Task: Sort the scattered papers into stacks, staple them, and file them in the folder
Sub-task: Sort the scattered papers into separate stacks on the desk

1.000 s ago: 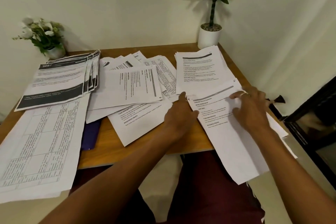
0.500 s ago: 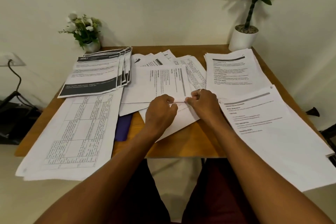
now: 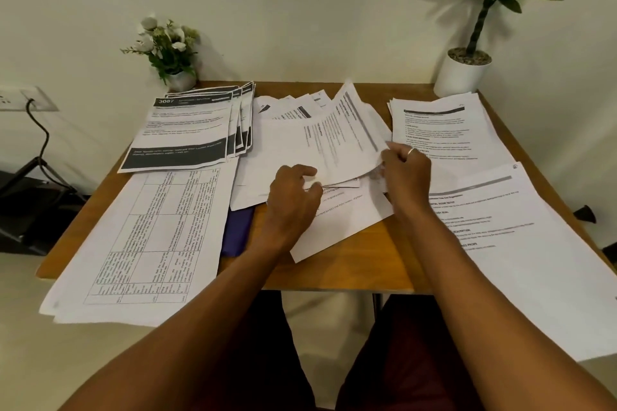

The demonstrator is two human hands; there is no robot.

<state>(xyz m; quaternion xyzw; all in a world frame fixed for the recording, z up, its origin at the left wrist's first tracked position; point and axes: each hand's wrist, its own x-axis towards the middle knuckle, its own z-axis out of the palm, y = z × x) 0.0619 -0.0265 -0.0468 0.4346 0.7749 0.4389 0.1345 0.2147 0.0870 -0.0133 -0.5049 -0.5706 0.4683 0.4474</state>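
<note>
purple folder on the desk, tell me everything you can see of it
The purple folder shows only as a dark, smooth strip lying flat on the wooden table. The middle pile covers its far end, and the grid-printed sheets overlap its left edge. Its near end stops short of the table's front edge. Whether it holds anything is hidden.

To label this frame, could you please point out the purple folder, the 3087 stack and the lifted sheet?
purple folder (image 3: 237, 230), head view, exposed strip.
3087 stack (image 3: 187, 133), head view, top sheet.
lifted sheet (image 3: 334, 150), head view, printed middle.
</note>
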